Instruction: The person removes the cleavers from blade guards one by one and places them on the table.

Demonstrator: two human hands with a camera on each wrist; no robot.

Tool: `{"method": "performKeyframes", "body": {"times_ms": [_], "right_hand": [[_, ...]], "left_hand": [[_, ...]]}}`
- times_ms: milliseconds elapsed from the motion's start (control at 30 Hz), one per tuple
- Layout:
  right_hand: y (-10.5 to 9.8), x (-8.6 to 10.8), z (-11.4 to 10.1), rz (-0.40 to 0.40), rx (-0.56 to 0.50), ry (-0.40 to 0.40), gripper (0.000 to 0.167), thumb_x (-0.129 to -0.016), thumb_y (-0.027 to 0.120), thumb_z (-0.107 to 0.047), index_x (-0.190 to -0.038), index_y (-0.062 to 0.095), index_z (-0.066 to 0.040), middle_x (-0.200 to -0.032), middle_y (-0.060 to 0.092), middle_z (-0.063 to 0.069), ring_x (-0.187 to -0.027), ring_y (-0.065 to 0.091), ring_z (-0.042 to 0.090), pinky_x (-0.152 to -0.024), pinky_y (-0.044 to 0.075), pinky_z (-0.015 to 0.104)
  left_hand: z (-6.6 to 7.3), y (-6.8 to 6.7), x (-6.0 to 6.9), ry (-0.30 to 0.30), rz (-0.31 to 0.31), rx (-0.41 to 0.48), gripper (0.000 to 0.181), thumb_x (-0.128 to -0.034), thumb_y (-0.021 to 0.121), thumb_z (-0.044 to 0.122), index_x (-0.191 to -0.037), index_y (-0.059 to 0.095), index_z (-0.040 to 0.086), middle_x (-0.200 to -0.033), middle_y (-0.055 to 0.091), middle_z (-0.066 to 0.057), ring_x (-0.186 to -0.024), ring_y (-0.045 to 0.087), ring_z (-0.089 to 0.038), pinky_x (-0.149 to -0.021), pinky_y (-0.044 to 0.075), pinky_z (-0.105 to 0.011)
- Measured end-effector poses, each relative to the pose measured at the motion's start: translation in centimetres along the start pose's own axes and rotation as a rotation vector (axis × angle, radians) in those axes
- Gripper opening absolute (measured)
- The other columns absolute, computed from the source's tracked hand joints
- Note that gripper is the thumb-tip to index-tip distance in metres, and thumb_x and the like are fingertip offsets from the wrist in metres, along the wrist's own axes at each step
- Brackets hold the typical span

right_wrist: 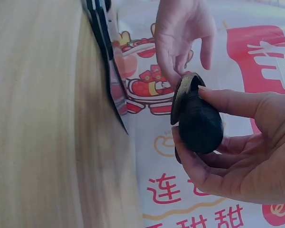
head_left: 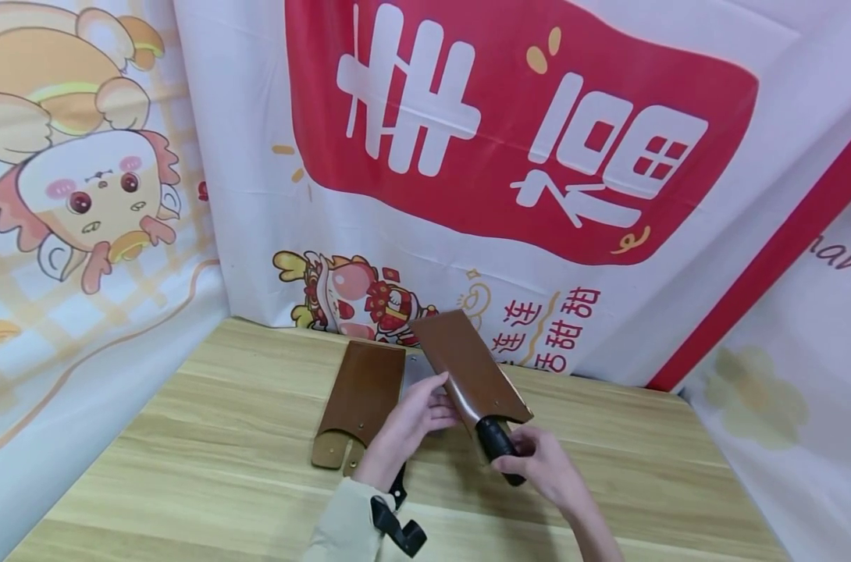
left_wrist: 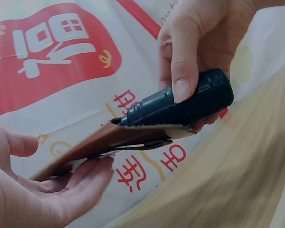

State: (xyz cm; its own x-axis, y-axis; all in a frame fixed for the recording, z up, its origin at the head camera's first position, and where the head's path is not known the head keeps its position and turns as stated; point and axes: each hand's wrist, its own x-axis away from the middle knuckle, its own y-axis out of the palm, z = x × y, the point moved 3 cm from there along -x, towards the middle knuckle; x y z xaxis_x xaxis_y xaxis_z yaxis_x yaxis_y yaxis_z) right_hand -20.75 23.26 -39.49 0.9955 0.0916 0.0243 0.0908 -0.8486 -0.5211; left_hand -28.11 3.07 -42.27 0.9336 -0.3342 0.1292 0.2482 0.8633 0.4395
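In the head view, a brown leather sheath (head_left: 468, 363) is held tilted above the table. Out of its lower end sticks the black handle (head_left: 496, 445) of a knife, its blade hidden inside. My right hand (head_left: 541, 464) grips this handle, thumb on one side and fingers on the other. My left hand (head_left: 414, 417) touches the sheath from the left; in the left wrist view its fairly straight fingers (left_wrist: 88, 183) lie under the leather, thumb apart. Beneath the left hand lies a second knife, its blade (head_left: 417, 367) partly covered and its black handle (head_left: 399, 484) showing below.
Another brown sheath (head_left: 362, 386), with a snap strap at its lower end, lies flat on the wooden table (head_left: 243, 437), left of the second knife. A printed cloth (head_left: 257, 195) hangs right behind the table's back edge. A black band (head_left: 397, 527) sits at the left sleeve.
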Motion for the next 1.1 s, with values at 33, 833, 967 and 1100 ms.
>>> {"method": "performKeyframes", "body": {"times_ms": [33,833,967,1100], "right_hand": [[-0.1,0.0,-0.1,0.01,0.003,-0.002,0.033,-0.076,0.082,0.0,-0.104,0.067,0.008,-0.091,0.071,0.01,-0.082,0.065,0.021,-0.069,0.058,0.032],[-3.9,-0.7,0.3,0.141,-0.034,0.03,0.037,-0.083,0.084,-0.008,-0.117,0.073,0.002,-0.107,0.073,0.012,-0.095,0.062,0.02,-0.084,0.049,0.033],[-4.7,-0.7,0.7,0.229,-0.107,0.088,0.039,-0.088,0.083,-0.013,-0.121,0.07,0.004,-0.112,0.072,0.012,-0.097,0.061,0.018,-0.086,0.048,0.03],[-5.0,-0.8,1.0,0.358,-0.193,0.127,0.043,-0.091,0.081,-0.015,-0.126,0.065,0.005,-0.111,0.07,0.009,-0.095,0.061,0.011,-0.083,0.05,0.022]], "left_hand": [[0.1,-0.1,0.0,-0.004,-0.012,0.011,0.055,-0.1094,0.049,0.031,-0.145,0.04,-0.011,-0.111,0.067,-0.024,-0.096,0.072,-0.03,-0.099,0.055,-0.051],[0.8,-0.2,-0.2,-0.001,0.038,0.304,0.053,-0.1084,0.054,0.018,-0.15,0.03,-0.005,-0.143,0.049,-0.034,-0.123,0.06,-0.043,-0.1,0.052,-0.053],[0.7,0.0,-0.2,-0.015,0.03,0.331,0.041,-0.1066,0.059,0.016,-0.138,0.043,-0.004,-0.122,0.062,-0.024,-0.099,0.07,-0.028,-0.085,0.062,-0.039],[0.5,0.3,-0.1,-0.02,0.025,0.396,0.027,-0.1056,0.06,0.011,-0.126,0.05,-0.004,-0.109,0.065,-0.018,-0.091,0.072,-0.024,-0.08,0.062,-0.034]]}}
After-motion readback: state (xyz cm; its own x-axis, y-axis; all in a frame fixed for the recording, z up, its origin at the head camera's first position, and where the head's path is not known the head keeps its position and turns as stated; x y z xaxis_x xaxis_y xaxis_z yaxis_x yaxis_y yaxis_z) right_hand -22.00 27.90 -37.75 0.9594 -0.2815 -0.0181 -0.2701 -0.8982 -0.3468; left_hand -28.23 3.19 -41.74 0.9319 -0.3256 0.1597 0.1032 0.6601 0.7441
